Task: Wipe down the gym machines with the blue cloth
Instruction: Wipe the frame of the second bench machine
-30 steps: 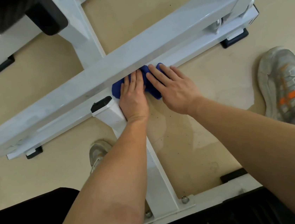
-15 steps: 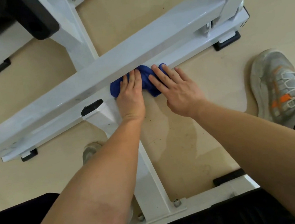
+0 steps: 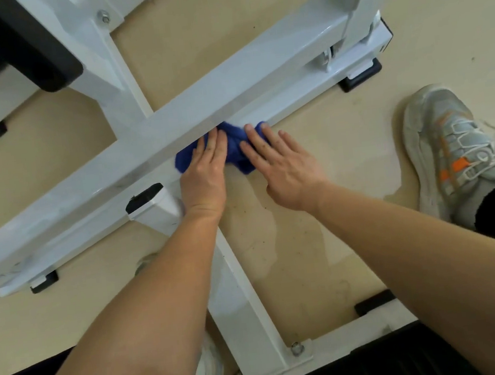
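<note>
A crumpled blue cloth (image 3: 234, 147) lies against the lower rail of a white gym machine frame (image 3: 272, 64), just under its long diagonal beam. My left hand (image 3: 204, 173) presses flat on the left part of the cloth with straight fingers. My right hand (image 3: 283, 164) lies flat on the right part, fingers spread and pointing up-left toward the beam. Most of the cloth is hidden under both hands.
A white post with a black end cap (image 3: 145, 199) rises just left of my left wrist. Black rubber feet (image 3: 360, 77) sit under the frame. My shoe (image 3: 457, 148) stands at the right on the beige floor. A black pad (image 3: 33, 48) fills the top left.
Both hands stay flat on the cloth at the same spot on the rail. The view has shifted slightly, with the frame sliding left and down in the picture.
</note>
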`<action>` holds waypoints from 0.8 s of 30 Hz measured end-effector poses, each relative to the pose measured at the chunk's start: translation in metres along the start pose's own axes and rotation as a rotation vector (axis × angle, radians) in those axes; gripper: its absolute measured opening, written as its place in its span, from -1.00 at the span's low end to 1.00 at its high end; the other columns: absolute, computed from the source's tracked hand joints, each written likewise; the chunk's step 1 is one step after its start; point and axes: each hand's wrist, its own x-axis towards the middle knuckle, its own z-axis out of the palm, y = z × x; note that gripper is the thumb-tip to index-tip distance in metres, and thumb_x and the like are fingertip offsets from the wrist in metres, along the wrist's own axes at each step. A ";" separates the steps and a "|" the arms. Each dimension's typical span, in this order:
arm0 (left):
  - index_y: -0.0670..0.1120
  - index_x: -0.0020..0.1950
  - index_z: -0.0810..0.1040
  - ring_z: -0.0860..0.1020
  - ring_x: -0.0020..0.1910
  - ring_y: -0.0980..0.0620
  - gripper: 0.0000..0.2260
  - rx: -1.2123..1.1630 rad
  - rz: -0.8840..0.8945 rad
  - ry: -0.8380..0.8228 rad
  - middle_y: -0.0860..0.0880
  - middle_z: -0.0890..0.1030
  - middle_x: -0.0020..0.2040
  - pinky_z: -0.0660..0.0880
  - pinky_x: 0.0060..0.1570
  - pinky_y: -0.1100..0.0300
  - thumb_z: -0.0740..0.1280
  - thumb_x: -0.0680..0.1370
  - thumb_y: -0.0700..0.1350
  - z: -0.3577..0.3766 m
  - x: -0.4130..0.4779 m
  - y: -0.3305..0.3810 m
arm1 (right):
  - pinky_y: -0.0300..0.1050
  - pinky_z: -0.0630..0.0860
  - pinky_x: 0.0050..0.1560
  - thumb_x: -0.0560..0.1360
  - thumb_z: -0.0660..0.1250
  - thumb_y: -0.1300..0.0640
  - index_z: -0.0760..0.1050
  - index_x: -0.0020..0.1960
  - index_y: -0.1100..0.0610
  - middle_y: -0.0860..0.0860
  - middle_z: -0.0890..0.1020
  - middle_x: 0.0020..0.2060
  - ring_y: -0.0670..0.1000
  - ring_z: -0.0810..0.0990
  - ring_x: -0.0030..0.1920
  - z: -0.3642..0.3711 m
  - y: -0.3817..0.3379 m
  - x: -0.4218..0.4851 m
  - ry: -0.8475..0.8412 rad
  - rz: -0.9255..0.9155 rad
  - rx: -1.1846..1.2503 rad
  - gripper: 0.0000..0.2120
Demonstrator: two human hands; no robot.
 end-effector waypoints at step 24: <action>-0.22 0.43 0.44 0.43 0.39 -0.24 -0.56 -0.264 0.200 -0.114 -0.22 0.47 0.41 0.52 0.19 -0.07 0.28 0.54 -0.39 0.005 0.101 0.125 | 0.05 0.00 0.57 0.52 0.12 0.14 -0.26 0.61 0.09 0.16 -0.27 0.58 0.13 -0.21 0.60 -0.004 0.112 -0.017 0.140 0.476 0.318 -0.21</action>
